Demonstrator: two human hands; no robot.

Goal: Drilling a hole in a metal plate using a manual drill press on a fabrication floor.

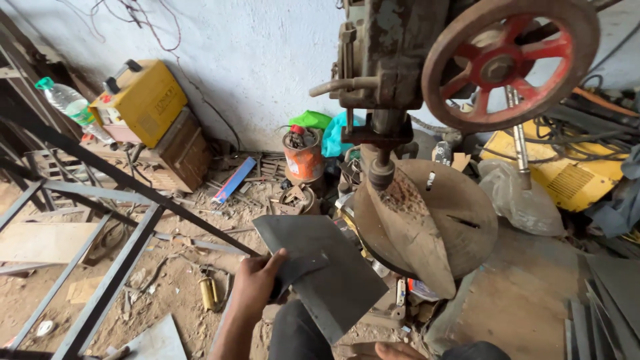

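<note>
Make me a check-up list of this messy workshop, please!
Surface: round drill press table, rusty, with a wedge-shaped wooden piece lying on it under the drill chuck.
Job's things: flat grey metal sheet, held tilted beside the table.
Clutter: orange tin, plastic bottle, yellow welding machine, blue strip, scraps on the dirt floor.
Grip: left hand has its grip on the sheet's corner; right hand barely seen at the bottom edge, grip unclear.
Cables: wires on the wall; black cables heaped at the right.
Surroundings: whitewashed wall, grey steel frame, red handwheel.
</note>
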